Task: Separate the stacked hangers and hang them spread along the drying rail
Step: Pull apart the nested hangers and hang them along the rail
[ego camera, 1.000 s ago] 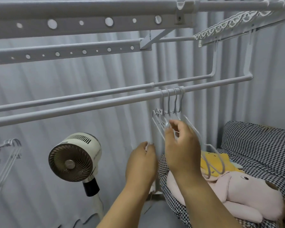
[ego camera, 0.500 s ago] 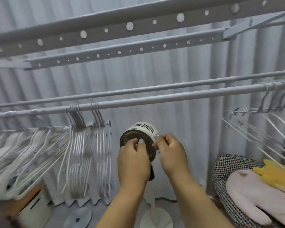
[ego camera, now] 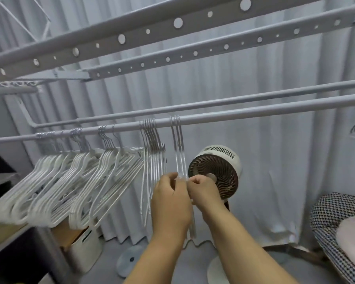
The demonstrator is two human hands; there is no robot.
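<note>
Both hands, left hand (ego camera: 170, 198) and right hand (ego camera: 203, 191), pinched the small hanger bunch (ego camera: 178, 152) hanging straight down from the rail (ego camera: 254, 110) directly above.

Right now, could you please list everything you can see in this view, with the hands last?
Drying rail: one, grey, running across the middle; a second rod behind it.
Perforated bars: two, grey, overhead.
Small bunch of hangers: a few, white, on the rail, apart from the rest.
Stacked hangers: many, white, crowded on the rail's left part.
Fan: one, cream with brown grille, behind the hands.
Curtain: pale grey, backdrop.
Checked cushion: black and white, lower right.
Box: one, white, on the floor at left.
Left hand: pinches the small bunch.
Right hand: pinches the same bunch.
</note>
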